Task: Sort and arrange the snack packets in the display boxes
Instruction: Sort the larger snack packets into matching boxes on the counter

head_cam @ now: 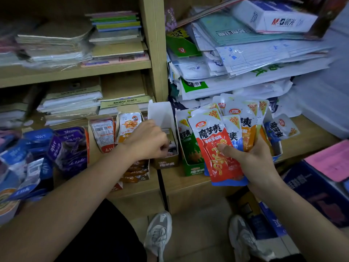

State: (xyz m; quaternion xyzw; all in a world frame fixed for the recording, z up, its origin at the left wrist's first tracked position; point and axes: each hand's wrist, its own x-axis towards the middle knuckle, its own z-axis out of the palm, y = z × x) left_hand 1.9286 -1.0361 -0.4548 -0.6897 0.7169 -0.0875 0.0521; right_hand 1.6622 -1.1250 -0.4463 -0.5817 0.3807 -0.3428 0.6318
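Observation:
My right hand (253, 157) grips a fanned bundle of snack packets (219, 140), with a red one in front and blue and orange ones behind; my thumb presses on the red packet. My left hand (149, 140) reaches with curled fingers into a brown display box (166, 163) that has a tall white back flap, and its fingertips are hidden among the packets inside. A green display box (190, 157) with green packets stands to the right of it. Further left stand boxes with red (103, 135) and orange packets (129, 125).
Loose blue and purple packets (66, 146) pile up at the left. A blue box with blue packets (279, 131) sits behind my right hand. Stacks of paper and notebooks fill the shelves above. A dark blue carton (317, 190) stands low right, and my shoes are on the floor.

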